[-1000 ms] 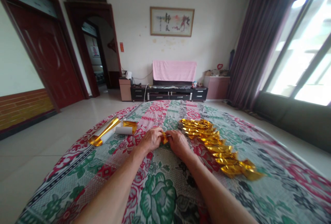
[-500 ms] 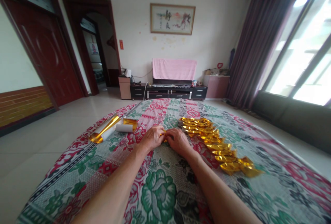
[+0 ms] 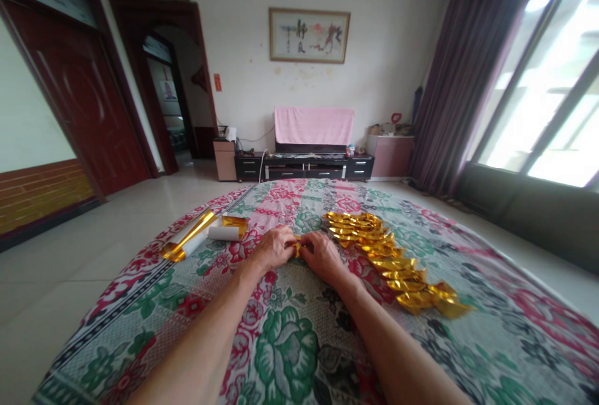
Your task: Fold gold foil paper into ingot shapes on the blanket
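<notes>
My left hand (image 3: 275, 248) and my right hand (image 3: 322, 254) meet over the floral cloth (image 3: 285, 342), fingers curled and pinched on a small piece of gold foil paper (image 3: 296, 247) between them. Most of that piece is hidden by my fingers. Just right of my right hand runs a row of several folded gold foil pieces (image 3: 384, 256), stretching from the far middle toward the near right.
Rolled gold foil sheets with white backs (image 3: 201, 233) lie at the cloth's far left. Beyond are a tiled floor, a low dark TV cabinet (image 3: 304, 166) under a pink cloth, red doors at left and a curtained window at right.
My hands stay together in the same spot, with fingers shifting slightly on the gold piece. The view has moved a little.
</notes>
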A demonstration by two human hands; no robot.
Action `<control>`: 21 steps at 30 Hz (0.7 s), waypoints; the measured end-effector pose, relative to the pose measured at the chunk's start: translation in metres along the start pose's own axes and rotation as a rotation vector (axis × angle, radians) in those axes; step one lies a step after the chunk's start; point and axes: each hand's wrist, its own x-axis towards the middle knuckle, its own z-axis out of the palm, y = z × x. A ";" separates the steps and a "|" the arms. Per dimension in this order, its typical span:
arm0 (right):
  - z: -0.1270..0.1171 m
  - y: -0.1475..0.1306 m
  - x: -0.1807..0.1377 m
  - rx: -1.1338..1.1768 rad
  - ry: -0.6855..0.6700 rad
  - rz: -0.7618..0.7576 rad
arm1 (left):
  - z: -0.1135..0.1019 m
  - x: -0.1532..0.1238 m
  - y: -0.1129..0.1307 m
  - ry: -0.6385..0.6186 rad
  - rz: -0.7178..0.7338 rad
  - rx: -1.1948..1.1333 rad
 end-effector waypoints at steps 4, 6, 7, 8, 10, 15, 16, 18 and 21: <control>-0.002 0.000 0.001 0.071 0.005 -0.083 | -0.009 0.000 -0.002 -0.115 0.050 -0.125; -0.003 0.001 0.002 0.094 0.007 -0.099 | -0.012 -0.001 -0.002 -0.152 0.044 -0.172; -0.003 0.001 0.002 0.101 0.006 -0.099 | -0.012 -0.001 -0.003 -0.164 0.036 -0.185; -0.003 0.002 0.002 0.107 0.005 -0.099 | -0.012 -0.001 -0.004 -0.169 0.027 -0.193; -0.003 0.002 0.002 0.116 -0.001 -0.102 | -0.011 -0.002 -0.005 -0.165 0.017 -0.199; -0.004 0.001 0.002 0.114 -0.001 -0.118 | -0.007 -0.003 -0.008 -0.132 0.026 -0.193; -0.004 0.000 0.002 0.114 0.002 -0.122 | -0.006 -0.003 -0.008 -0.135 0.025 -0.188; -0.005 -0.001 0.002 0.114 0.000 -0.131 | -0.006 -0.003 -0.008 -0.148 0.016 -0.177; -0.007 -0.002 0.002 0.113 -0.014 -0.136 | -0.006 -0.003 -0.010 -0.165 0.020 -0.172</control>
